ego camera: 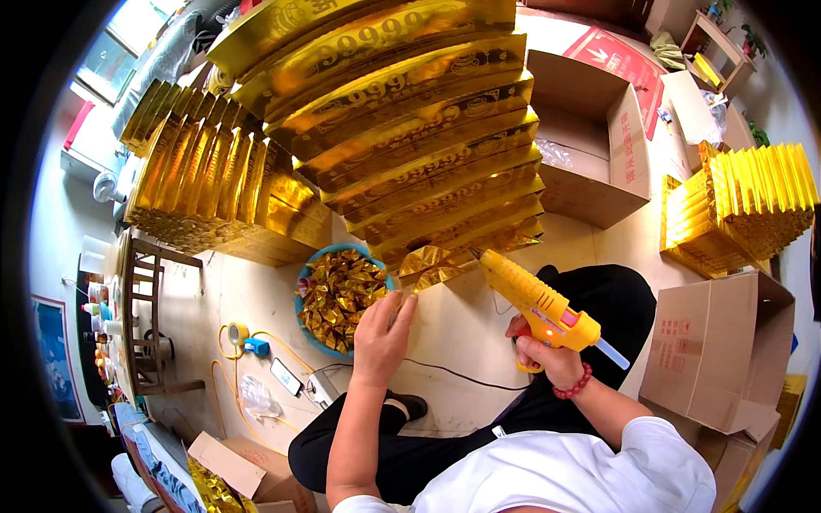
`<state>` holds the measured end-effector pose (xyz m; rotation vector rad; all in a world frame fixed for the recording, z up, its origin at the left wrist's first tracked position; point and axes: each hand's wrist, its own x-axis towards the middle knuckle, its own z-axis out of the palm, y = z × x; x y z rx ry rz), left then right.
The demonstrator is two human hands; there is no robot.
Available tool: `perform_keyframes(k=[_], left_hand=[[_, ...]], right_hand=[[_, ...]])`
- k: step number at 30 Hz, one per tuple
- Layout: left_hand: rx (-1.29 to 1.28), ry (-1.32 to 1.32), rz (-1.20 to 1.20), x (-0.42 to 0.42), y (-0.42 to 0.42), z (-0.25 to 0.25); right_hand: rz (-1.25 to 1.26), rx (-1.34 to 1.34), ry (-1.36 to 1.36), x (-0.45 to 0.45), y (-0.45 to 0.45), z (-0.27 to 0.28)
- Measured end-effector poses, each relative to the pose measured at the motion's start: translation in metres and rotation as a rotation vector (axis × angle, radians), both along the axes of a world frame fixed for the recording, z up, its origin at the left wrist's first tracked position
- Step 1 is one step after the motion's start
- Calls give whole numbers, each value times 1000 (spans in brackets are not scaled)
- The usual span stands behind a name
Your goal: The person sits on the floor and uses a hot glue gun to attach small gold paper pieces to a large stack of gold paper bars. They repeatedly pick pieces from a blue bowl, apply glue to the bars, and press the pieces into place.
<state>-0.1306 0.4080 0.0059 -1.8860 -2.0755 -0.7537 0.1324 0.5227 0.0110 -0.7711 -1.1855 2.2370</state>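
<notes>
My right hand [548,359] grips a yellow hot glue gun [532,288] by its handle, and a translucent glue stick [612,354] juts from its back. The nozzle points up and left, close to the bottom of a tall pleated stack of gold foil paper [423,122] that bears printing. At the stack's lower edge, the fingertips of my left hand [381,333] pinch a small folded gold foil piece [439,277]. Just left of that hand, a blue basin [308,333] holds many folded gold pieces [343,295]. My fingers partly hide the pinched edge.
A black cord [449,379] crosses the floor by my legs. A phone [286,377], a power strip [321,390] and a plastic bag [258,397] lie left. Gold stacks stand left [205,186] and right [737,205]. Cardboard boxes [593,192] [705,353] flank me on the right.
</notes>
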Motion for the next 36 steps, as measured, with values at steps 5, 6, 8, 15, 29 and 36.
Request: perform_keyframes(k=[5,6,8,15,29,36], left_hand=[[77,-225,182,-8,-21,3],[70,-300,229,-12,-25,4],[142,-357,331,-21,-31,-7],[181,-1009,671,-62,-68,-115],[23,-953,1251,-99,-140,-274],[19,-1028,1153,-102,-123,-254]], right_hand=[[97,173,-94,-18,7,21],[126,216,-109,-23,9,28],[140,295,-142,-33,10,36],[156,257,-244,-57,10,62],[69,363,-398,-68,4,71],[24,416,-385,-72,-3,71]])
